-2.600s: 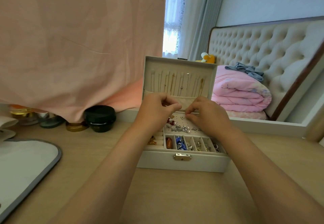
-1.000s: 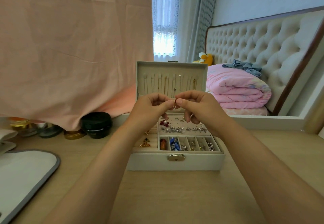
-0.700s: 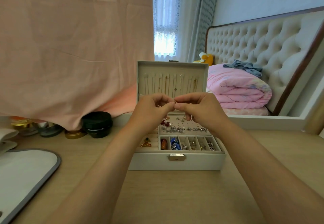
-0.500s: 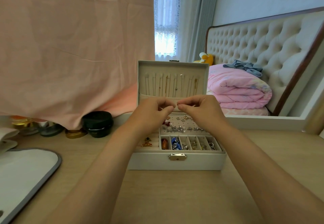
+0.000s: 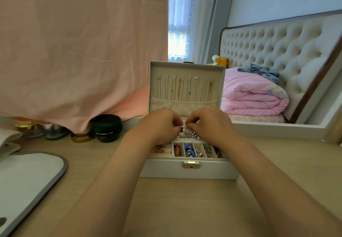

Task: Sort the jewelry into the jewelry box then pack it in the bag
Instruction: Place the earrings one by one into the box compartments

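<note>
White jewelry box (image 5: 188,170) open on a wooden desk (image 5: 185,209), necklaces (image 5: 185,90) hanging in its raised lid (image 5: 153,81), earrings (image 5: 188,150) in its front compartments, right hand (image 5: 209,123) pinching a tiny stud (image 5: 186,123) over the back panel, left hand (image 5: 159,125) curled alongside, its hold unclear, pink quilt (image 5: 253,96) on the bed behind.

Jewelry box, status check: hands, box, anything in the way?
Left hand and right hand over stud panel, pinching a small piece between them. Jewelry box open, lid upright, front compartments filled. Nothing blocking it.
</note>
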A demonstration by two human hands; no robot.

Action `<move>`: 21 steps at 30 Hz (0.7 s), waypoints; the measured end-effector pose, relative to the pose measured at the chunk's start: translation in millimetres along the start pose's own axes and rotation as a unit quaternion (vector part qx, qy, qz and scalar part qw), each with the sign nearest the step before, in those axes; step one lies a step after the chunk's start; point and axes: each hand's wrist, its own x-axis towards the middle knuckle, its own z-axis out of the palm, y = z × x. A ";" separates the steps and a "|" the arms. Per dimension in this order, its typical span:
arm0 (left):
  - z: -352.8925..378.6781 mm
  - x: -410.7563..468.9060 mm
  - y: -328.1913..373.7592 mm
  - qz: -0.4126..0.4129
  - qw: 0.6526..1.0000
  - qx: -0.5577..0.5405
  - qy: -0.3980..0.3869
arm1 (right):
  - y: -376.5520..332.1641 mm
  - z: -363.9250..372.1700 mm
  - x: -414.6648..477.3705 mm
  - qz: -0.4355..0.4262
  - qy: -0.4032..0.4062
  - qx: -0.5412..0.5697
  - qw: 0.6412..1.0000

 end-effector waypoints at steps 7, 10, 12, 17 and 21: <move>1.0 0.5 -0.8 0.000 1.000 -0.009 -0.002 | -0.2 2.7 1.5 -0.015 -0.014 -0.001 1.000; 1.3 0.9 -1.1 0.001 1.000 -0.006 -0.003 | 2.5 -1.1 3.3 -0.032 -0.057 0.000 0.998; 1.4 1.8 -1.6 0.002 1.000 -0.005 -0.003 | 4.9 -5.1 4.3 -0.042 -0.091 0.007 0.995; 3.2 3.1 -2.7 0.006 1.000 0.009 0.008 | 7.0 -6.9 4.7 -0.052 -0.109 0.028 0.992; 4.3 3.3 -2.7 0.015 1.000 0.018 0.009 | 6.8 -6.9 4.7 -0.051 -0.114 0.020 0.992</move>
